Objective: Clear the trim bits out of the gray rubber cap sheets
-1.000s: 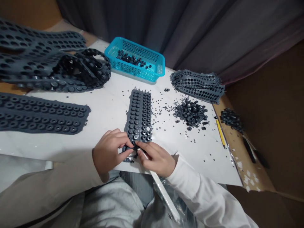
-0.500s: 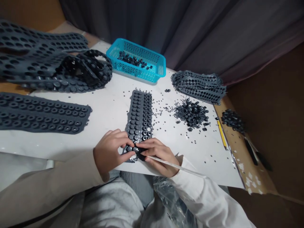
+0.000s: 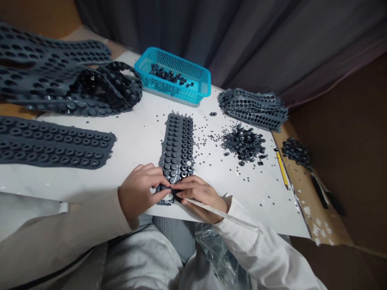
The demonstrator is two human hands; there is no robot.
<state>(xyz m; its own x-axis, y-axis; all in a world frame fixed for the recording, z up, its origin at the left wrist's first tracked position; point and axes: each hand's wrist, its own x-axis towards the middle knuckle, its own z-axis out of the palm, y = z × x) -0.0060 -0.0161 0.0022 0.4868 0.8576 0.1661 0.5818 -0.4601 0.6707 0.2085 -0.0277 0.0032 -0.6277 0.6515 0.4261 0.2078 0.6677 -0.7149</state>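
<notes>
Head view, one person, two bare hands. The dark studded strip (image 3: pixel 177 141) lies lengthwise on the white counter (image 3: pixel 136 149), its near end close to the counter's edge and partly covered by the fingers.

Left hand (image 3: pixel 140 191): thumb and forefinger brought to a narrow gap over the near end, tips on or just above the studs. Cannot tell whether a stud is pinched between them.

Right hand (image 3: pixel 199 195): fingers narrow, holding a thin white stick (image 3: pixel 211 210) that slants back past the wrist. Fingertips meet the strip beside the left hand's. Something dark shows beneath them; too covered to identify.

Handling notes (judgement): the strip looks pliable, so the left hand does best to press it flat beside the stud being worked. Contact spot is crowded; parting the fingertips slightly would give a clearer sight of it. Light, straight pressure seems safer than levering sideways, which could skew the strip. The stick's free length should stay clear of the sleeve.

Surroundings: a pile of small dark parts (image 3: pixel 243 143) sits to the right, flecks scattered between it and the strip; a sideways sweep of the right arm might spread them. A blue basket (image 3: pixel 181 94) with similar parts stands beyond.
</notes>
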